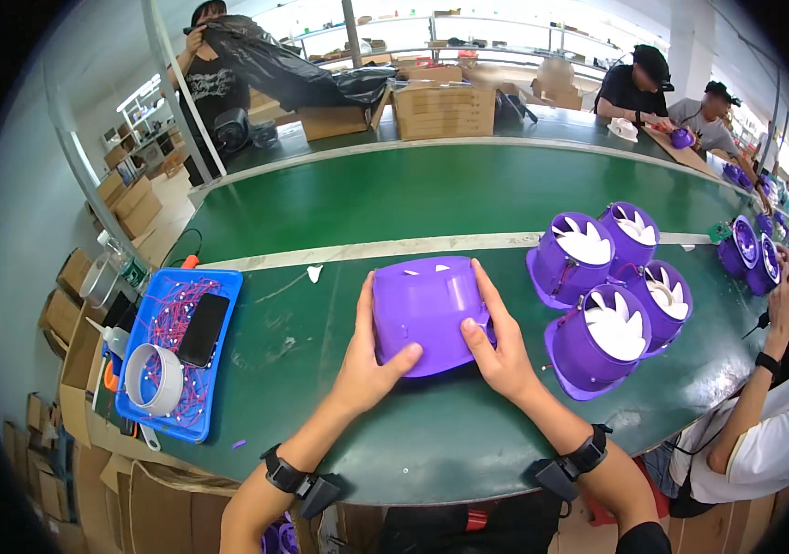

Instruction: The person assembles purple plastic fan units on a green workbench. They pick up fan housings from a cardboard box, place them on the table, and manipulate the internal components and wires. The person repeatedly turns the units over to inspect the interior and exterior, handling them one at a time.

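Observation:
A purple plastic fan housing is held between both my hands over the green worktable. My left hand presses its left side, thumb across the front. On its right side my right hand grips it the same way, thumb on the front face. White tips of fan blades just show over its upper rim; the rest of the inside is hidden. To the right stand several similar purple fan housings with white blades facing up.
On the left, a blue tray holds red wires, a black phone and a white ring. A co-worker's hand is at the right beside more purple parts. Beyond the green belt are cardboard boxes and other people.

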`<move>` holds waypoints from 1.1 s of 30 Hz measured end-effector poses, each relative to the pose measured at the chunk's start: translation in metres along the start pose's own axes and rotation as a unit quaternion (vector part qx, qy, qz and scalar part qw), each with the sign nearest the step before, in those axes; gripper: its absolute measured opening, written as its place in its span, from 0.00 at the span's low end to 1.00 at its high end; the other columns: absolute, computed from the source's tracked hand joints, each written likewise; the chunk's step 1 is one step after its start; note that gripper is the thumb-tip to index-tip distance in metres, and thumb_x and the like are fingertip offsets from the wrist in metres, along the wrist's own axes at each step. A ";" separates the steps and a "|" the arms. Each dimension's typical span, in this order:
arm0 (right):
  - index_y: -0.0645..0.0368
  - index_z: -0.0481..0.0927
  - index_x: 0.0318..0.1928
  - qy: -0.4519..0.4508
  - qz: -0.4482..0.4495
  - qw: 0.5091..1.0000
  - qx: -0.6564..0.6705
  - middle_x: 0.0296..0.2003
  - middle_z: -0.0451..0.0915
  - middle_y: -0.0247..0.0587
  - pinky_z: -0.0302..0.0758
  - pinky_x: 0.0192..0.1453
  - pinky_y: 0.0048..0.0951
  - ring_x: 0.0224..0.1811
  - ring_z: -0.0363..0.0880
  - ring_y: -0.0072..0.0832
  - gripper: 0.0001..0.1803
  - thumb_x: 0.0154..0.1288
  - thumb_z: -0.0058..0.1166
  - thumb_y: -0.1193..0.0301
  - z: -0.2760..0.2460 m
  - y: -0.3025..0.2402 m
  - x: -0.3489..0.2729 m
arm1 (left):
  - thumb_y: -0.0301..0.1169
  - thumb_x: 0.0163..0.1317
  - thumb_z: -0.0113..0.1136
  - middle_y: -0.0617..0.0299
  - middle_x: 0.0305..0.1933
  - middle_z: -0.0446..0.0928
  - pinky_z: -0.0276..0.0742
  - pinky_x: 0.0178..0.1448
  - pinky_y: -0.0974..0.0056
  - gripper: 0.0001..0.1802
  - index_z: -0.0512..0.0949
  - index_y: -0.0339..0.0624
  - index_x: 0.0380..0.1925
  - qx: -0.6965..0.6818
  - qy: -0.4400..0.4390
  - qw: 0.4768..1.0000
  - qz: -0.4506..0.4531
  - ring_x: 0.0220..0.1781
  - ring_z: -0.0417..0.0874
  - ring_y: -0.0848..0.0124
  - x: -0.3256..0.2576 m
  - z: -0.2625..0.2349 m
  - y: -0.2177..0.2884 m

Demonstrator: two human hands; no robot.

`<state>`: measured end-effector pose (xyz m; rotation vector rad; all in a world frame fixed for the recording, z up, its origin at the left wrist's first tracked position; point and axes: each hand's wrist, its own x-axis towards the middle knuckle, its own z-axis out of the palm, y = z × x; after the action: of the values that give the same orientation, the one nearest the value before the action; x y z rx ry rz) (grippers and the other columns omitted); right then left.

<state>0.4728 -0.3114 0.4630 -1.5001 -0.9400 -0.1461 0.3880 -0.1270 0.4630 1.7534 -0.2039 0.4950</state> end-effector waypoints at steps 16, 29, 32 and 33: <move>0.63 0.53 0.70 -0.040 0.023 0.995 -0.087 0.65 0.60 0.57 0.60 0.71 0.42 0.68 0.62 0.50 0.48 0.55 0.65 0.61 -0.003 -0.006 -0.001 | 0.40 0.51 0.71 0.45 0.72 0.51 0.49 0.76 0.55 0.60 0.38 0.38 0.73 0.044 -0.005 0.998 -0.036 0.74 0.54 0.57 0.000 0.002 0.001; 0.67 0.54 0.70 -0.033 -0.017 0.996 -0.075 0.68 0.58 0.59 0.56 0.72 0.40 0.71 0.59 0.48 0.39 0.64 0.56 0.66 -0.006 0.000 0.001 | 0.45 0.55 0.69 0.40 0.69 0.58 0.58 0.72 0.55 0.60 0.34 0.36 0.73 0.065 0.001 0.998 0.000 0.70 0.63 0.54 0.000 0.003 -0.003; 0.67 0.54 0.70 -0.023 -0.007 0.998 -0.055 0.67 0.59 0.58 0.56 0.72 0.40 0.70 0.59 0.47 0.37 0.65 0.54 0.67 -0.005 -0.003 0.002 | 0.44 0.56 0.68 0.39 0.68 0.62 0.62 0.70 0.55 0.59 0.36 0.37 0.73 0.052 0.016 0.998 0.009 0.68 0.68 0.54 0.001 0.002 -0.006; 0.66 0.54 0.70 -0.021 0.005 0.999 -0.038 0.67 0.60 0.58 0.56 0.72 0.40 0.70 0.59 0.47 0.39 0.64 0.55 0.66 -0.006 -0.001 0.002 | 0.44 0.56 0.68 0.40 0.68 0.62 0.62 0.70 0.55 0.58 0.37 0.37 0.73 0.041 0.019 0.999 0.004 0.68 0.68 0.54 0.001 0.002 -0.006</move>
<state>0.4761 -0.3162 0.4662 -1.5842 -0.9695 -0.1444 0.3916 -0.1270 0.4578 1.8223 -0.1649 0.5482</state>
